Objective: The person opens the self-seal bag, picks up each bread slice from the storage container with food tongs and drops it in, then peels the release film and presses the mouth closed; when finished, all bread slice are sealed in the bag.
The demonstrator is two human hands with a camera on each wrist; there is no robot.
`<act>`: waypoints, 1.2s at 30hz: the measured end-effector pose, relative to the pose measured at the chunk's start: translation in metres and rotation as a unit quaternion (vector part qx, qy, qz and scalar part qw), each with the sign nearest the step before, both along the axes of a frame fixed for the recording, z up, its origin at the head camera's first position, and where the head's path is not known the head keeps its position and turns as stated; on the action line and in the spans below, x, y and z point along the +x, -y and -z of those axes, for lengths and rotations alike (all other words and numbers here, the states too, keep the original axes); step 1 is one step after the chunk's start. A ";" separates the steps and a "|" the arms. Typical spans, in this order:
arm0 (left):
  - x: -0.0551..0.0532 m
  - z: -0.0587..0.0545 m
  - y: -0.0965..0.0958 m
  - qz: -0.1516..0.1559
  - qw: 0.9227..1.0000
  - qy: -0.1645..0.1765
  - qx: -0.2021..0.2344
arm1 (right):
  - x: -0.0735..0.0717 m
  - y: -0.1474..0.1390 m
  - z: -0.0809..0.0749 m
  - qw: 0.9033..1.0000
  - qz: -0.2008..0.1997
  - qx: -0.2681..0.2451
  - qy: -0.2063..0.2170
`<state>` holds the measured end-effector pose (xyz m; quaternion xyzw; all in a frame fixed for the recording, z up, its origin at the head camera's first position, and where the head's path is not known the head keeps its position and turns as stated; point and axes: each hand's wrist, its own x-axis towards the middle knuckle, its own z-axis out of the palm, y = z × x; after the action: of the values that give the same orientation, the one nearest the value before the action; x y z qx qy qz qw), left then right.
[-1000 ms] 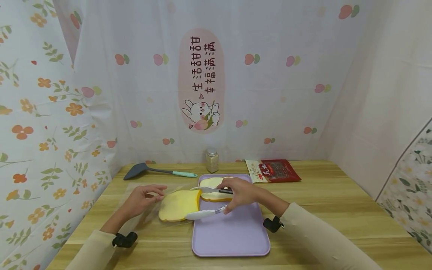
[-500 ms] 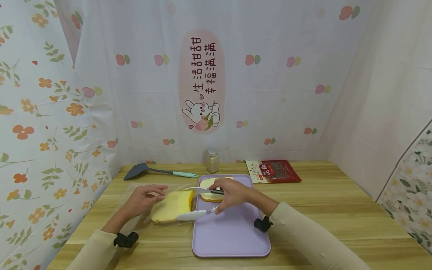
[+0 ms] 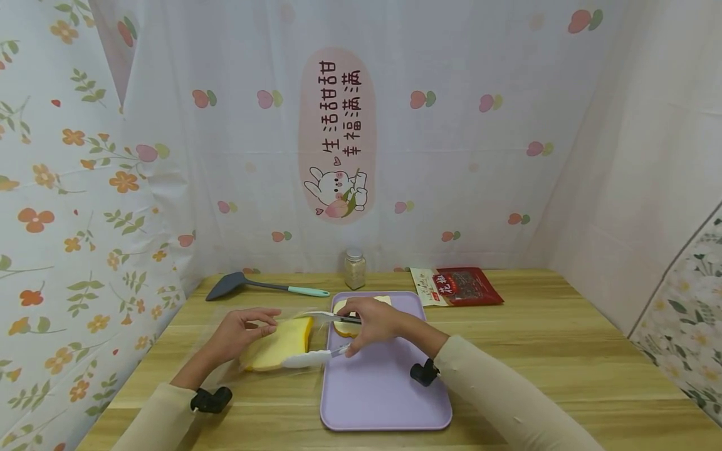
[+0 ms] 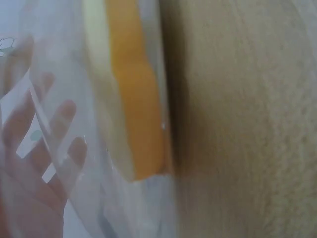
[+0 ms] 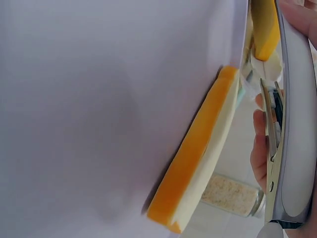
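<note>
My right hand [image 3: 372,322] holds food tongs [image 3: 307,359] with white tips, which span the sides of a thick bread slice [image 3: 276,346] with a yellow-orange crust. That slice lies inside a clear plastic bag [image 3: 316,373] left of the tray. My left hand [image 3: 239,335] holds the bag near its upper side; in the left wrist view its fingers [image 4: 62,116] show spread behind the film, beside the slice's crust [image 4: 141,119]. Another bread slice [image 5: 193,153] sits at the far end of the lilac tray [image 3: 389,388], partly hidden by my right hand in the head view.
At the back lie a dark spatula [image 3: 228,285] with a mint handle and a red and white spice packet [image 3: 459,286]. A small lidded glass jar [image 3: 355,270] stands between them, behind the tray. A patterned curtain [image 3: 451,156] closes off the table's rear.
My right hand and the tongs have moved left, carrying the bread slice from over the tray's left edge deeper into the bag. My left hand has stayed nearly in place.
</note>
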<state>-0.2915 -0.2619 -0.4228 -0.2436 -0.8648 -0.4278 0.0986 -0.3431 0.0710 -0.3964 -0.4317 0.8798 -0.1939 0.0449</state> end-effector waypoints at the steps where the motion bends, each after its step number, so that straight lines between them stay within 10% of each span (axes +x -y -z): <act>1: 0.000 0.000 0.000 0.000 1.000 0.000 0.002 | 0.000 0.002 0.000 1.000 -0.001 0.001 0.000; 36: 0.006 0.001 0.001 -0.023 0.999 -0.028 -0.032 | 0.008 0.012 0.005 1.000 0.005 0.011 -0.015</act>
<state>-0.2857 -0.2632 -0.4241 -0.2387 -0.8802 -0.3907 0.1251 -0.3348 0.0588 -0.4013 -0.4294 0.8847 -0.1781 0.0349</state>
